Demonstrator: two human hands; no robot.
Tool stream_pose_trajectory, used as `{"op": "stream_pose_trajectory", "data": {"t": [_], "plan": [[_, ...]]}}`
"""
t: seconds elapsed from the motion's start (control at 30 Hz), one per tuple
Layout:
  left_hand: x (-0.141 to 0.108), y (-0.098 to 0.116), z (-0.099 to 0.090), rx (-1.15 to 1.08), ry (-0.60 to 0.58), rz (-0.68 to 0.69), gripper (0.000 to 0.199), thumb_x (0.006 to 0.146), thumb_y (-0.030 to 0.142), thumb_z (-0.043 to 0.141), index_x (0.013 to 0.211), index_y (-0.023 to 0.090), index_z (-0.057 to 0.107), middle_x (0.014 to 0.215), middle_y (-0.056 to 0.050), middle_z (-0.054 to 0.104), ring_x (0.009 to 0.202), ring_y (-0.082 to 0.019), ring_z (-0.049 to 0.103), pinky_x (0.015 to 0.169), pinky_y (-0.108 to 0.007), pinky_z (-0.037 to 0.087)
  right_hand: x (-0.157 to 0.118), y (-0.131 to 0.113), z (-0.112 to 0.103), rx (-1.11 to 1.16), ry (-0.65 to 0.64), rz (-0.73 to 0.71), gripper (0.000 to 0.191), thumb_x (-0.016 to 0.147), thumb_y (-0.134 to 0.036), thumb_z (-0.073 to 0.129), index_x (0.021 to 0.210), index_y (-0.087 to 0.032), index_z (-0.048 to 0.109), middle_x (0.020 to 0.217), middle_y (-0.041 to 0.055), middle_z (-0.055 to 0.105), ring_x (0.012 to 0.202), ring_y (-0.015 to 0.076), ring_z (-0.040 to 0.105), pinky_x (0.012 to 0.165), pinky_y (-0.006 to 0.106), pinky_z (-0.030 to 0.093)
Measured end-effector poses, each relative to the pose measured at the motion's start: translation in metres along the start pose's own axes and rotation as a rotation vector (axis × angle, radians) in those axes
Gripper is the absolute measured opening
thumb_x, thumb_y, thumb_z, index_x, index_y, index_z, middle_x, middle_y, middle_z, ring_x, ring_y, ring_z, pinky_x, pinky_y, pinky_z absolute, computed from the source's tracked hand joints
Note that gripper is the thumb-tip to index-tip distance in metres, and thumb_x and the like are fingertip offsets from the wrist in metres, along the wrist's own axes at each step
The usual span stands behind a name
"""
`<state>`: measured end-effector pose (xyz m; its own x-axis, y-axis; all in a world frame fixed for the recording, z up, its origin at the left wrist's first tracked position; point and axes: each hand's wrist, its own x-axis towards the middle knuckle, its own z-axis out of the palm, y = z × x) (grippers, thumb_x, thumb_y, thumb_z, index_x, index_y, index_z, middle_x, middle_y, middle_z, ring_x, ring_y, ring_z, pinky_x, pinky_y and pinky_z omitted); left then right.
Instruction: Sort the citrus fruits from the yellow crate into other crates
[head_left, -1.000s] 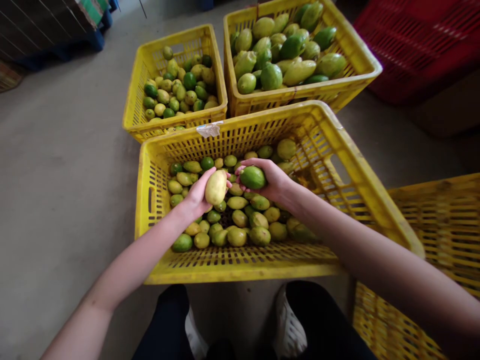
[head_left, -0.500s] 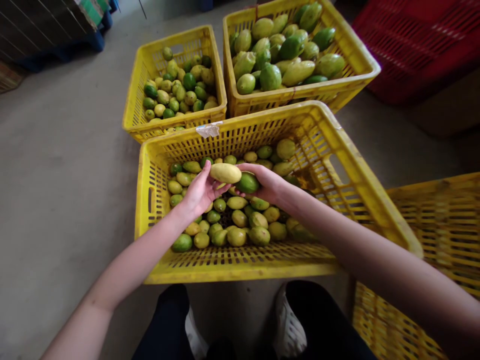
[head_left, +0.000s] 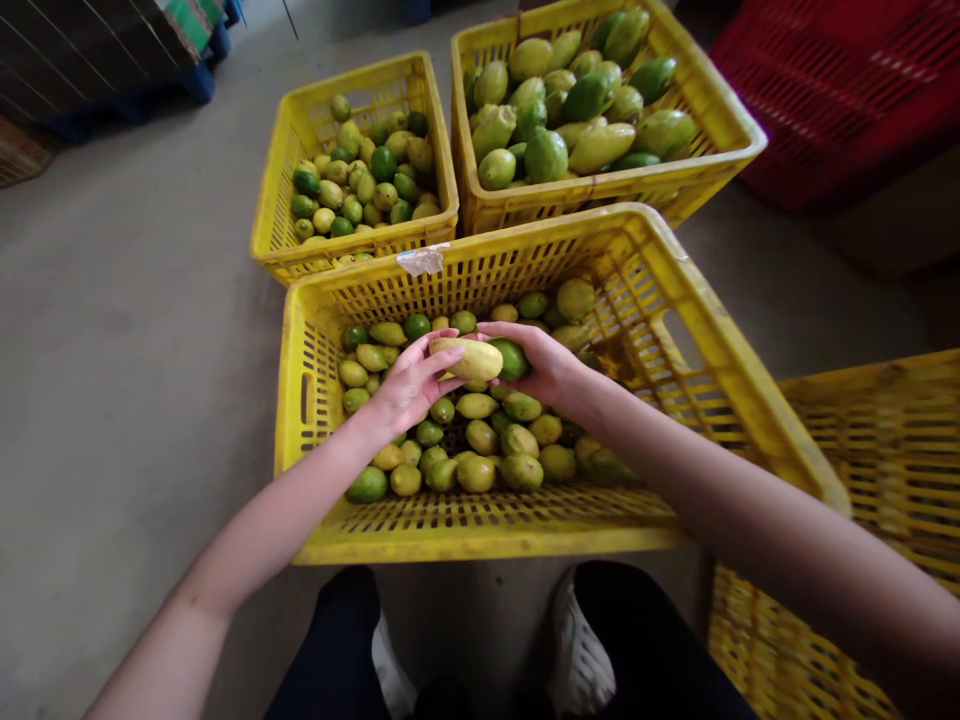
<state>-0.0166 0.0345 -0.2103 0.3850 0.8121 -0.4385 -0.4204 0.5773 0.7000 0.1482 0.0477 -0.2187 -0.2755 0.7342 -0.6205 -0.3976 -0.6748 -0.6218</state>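
Observation:
Above the near yellow crate point(head_left: 480, 545), my left hand point(head_left: 411, 388) is closed around a long pale-yellow lemon point(head_left: 472, 360), thumb on top. My right hand point(head_left: 551, 368) curls around a green lemon point(head_left: 512, 358), whose left side is partly behind the pale one. The two fruits meet between my hands, and some fingers are hidden behind them. Below lie many loose green and yellow lemons point(head_left: 520, 471) on the crate's slatted floor.
Behind stand a yellow crate of small lemons point(head_left: 268, 215) and another with larger green-yellow fruit point(head_left: 546, 156). A red crate point(head_left: 847, 90) is at the upper right, a further yellow crate point(head_left: 885, 440) at the right. A blue pallet point(head_left: 196, 84) sits far left.
My left hand has moved slightly right with the pale-yellow lemon, which covers more of the green one. Its fingers now wrap further over the fruit.

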Motion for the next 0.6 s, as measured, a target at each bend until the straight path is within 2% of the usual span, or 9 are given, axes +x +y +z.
{"op": "stream_pose_trajectory", "data": {"t": [0.23, 0.43, 0.53, 0.6], "plan": [[0.0, -0.0014, 0.0011, -0.011, 0.024, 0.011, 0.035, 0.07, -0.001, 0.064, 0.098, 0.018, 0.055, 0.101, -0.001, 0.063, 0.098, -0.015, 0.062, 0.093, -0.032, 0.049, -0.0014, -0.0047, 0.0022, 0.031, 0.129, -0.004, 0.008, 0.074, -0.02, 0.062, 0.068, -0.022, 0.058, 0.06, -0.0019, 0.059, 0.052, 0.0104, 0.053, 0.039, 0.02, 0.045], [-0.0013, -0.006, 0.004, 0.021, 0.06, 0.079, 0.038, 0.068, -0.002, 0.065, 0.097, 0.019, 0.052, 0.097, 0.001, 0.062, 0.1, -0.015, 0.062, 0.095, -0.034, 0.048, -0.0005, -0.0041, 0.0026, 0.072, 0.194, 0.011, 0.007, 0.074, -0.018, 0.06, 0.07, -0.023, 0.056, 0.061, -0.0005, 0.059, 0.056, 0.0123, 0.055, 0.041, 0.022, 0.046], [-0.0018, -0.0078, 0.0052, 0.04, 0.098, 0.139, 0.039, 0.065, 0.0, 0.068, 0.092, 0.019, 0.048, 0.094, 0.003, 0.061, 0.096, -0.013, 0.062, 0.095, -0.033, 0.047, -0.0002, -0.0036, 0.0013, 0.069, 0.179, 0.004, 0.007, 0.073, -0.018, 0.061, 0.071, -0.023, 0.057, 0.061, -0.0004, 0.06, 0.055, 0.0127, 0.055, 0.043, 0.022, 0.047], [-0.0018, -0.0065, 0.0057, 0.059, 0.16, 0.191, 0.039, 0.062, 0.002, 0.072, 0.086, 0.019, 0.046, 0.09, 0.004, 0.06, 0.092, -0.012, 0.063, 0.092, -0.032, 0.048, -0.002, -0.004, 0.001, 0.04, 0.095, -0.008, 0.004, 0.074, -0.02, 0.06, 0.072, -0.023, 0.058, 0.061, 0.0001, 0.061, 0.054, 0.0133, 0.055, 0.041, 0.023, 0.046]]}}
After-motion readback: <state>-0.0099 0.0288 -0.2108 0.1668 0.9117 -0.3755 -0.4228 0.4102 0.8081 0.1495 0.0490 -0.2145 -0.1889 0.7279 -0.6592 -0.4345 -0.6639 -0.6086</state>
